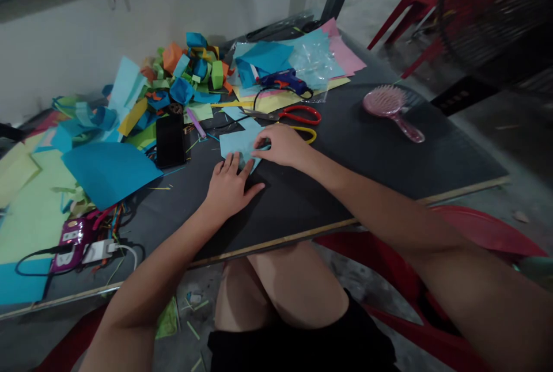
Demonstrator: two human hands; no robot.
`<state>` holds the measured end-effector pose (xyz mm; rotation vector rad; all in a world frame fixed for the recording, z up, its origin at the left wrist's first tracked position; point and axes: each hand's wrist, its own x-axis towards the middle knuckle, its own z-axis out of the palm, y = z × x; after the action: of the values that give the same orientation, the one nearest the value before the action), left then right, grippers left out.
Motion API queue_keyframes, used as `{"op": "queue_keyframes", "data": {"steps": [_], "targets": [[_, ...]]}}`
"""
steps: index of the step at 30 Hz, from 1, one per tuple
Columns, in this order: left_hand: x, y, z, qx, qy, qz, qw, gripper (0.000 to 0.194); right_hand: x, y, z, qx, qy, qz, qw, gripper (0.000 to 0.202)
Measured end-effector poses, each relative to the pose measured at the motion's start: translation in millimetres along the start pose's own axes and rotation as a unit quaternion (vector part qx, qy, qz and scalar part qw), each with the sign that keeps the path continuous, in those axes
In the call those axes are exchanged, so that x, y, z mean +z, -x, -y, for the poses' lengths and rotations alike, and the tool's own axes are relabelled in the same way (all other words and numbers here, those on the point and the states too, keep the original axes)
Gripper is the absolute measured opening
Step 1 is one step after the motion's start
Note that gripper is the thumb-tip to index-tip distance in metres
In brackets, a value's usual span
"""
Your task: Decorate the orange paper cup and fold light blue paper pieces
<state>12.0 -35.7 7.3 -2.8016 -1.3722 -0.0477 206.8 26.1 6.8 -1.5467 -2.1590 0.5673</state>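
Note:
A light blue sheet of paper [237, 140] lies on the dark table in front of me, its lower edge under my fingers. My left hand [228, 185] rests flat on its lower left part, fingers spread and thumb stretched to the right. At the sheet's right edge, my right hand [280, 144] has thumb and forefinger pinched together on the paper. Just beyond lie scissors with one red and one yellow handle [305, 114], the yellow loop partly behind my right hand. A smaller light blue scrap [235, 113] sits above the sheet.
A black phone [170, 140], a purple stick [196, 123] and a heap of folded coloured paper [181, 91] lie to the left and back. A blue glue gun [285, 80] rests behind the scissors. A pink hairbrush [391, 107] lies right; a purple power socket [73, 239] sits front left.

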Motion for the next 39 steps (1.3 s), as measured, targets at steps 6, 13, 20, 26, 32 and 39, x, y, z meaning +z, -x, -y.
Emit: {"op": "queue_keyframes", "data": {"steps": [6, 13, 20, 26, 32, 39], "targets": [[-0.4, 0, -1, -0.002, -0.005, 0.006, 1.000, 0.065, -4, 2, -9, 0.002, 0.111, -0.084, 0.990, 0.069], [3.5, 0, -1, 0.000, -0.003, -0.016, 1.000, 0.063, -13, -2, -34, 0.065, 0.158, -0.069, 0.983, 0.091], [4.4, 0, -1, 0.000, 0.003, -0.023, 1.000, 0.061, -19, -4, -44, 0.051, 0.138, -0.071, 0.987, 0.082], [5.3, 0, 0, 0.003, 0.004, -0.030, 1.000, 0.062, -7, -5, -25, -0.002, 0.082, -0.034, 0.996, 0.081], [9.3, 2, 1, -0.001, 0.010, -0.038, 0.999, 0.061, 2, 0, -13, 0.001, 0.079, -0.018, 0.997, 0.089], [8.2, 2, 0, -0.008, 0.017, -0.040, 0.999, 0.061, 9, 7, 2, -0.020, 0.079, 0.015, 0.997, 0.093]]}}
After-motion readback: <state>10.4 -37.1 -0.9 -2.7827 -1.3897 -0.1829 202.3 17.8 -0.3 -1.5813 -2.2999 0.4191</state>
